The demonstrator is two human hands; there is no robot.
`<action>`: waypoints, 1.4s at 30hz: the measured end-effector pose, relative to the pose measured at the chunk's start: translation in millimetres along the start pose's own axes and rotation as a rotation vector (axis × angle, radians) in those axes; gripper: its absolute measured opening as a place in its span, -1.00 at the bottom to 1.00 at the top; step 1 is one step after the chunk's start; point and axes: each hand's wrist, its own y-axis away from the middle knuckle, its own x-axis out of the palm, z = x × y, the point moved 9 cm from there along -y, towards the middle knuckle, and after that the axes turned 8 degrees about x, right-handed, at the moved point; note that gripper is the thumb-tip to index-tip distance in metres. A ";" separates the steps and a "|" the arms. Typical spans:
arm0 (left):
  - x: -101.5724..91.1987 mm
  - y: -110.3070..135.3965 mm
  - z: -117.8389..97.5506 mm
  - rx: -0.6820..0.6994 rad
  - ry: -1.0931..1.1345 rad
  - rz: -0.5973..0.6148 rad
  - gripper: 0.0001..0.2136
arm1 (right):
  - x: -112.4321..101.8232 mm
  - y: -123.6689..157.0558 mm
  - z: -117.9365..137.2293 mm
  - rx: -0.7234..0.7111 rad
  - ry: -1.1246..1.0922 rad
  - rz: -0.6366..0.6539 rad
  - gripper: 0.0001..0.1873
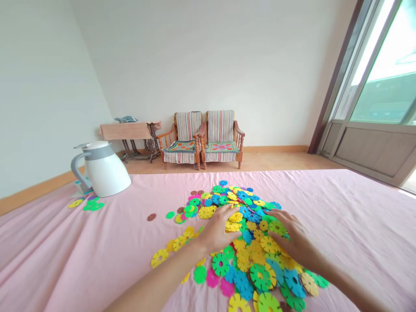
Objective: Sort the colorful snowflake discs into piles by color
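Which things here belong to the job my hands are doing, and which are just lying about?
Part of the job:
Colourful notched discs, piled at your left hand and right hand
Pink cloth, under the pile

Just about:
White jug
Two cloth-covered chairs
Draped stand by the wall

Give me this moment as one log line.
left hand: curled about yellow discs, grip unclear | right hand: open, at right side of disc pile | white pitcher: upright on pink cloth, far left
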 end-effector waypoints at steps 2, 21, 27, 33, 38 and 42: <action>11.2 -3.8 -27.9 0.101 0.025 0.051 -0.38 | -15.4 11.6 -15.6 0.060 -0.085 -0.018 -0.49; 59.8 36.0 -99.5 0.523 -0.258 0.278 -0.65 | 5.7 27.6 -1.3 0.106 -0.105 0.237 -0.18; 11.2 60.3 -47.6 0.361 -0.362 0.213 -0.72 | 32.9 10.2 69.3 0.027 -0.060 0.209 -0.27; -49.2 97.8 24.2 0.240 -0.520 0.108 -0.77 | 80.1 8.3 150.4 -0.081 -0.136 0.236 -0.32; -97.2 122.4 59.7 0.118 -0.570 -0.028 -0.76 | 81.6 -0.9 187.4 -0.217 -0.214 0.224 -0.45; -95.2 111.7 13.8 0.182 -0.501 -0.052 -0.68 | 42.9 -48.4 120.3 -0.010 -0.136 0.036 -0.55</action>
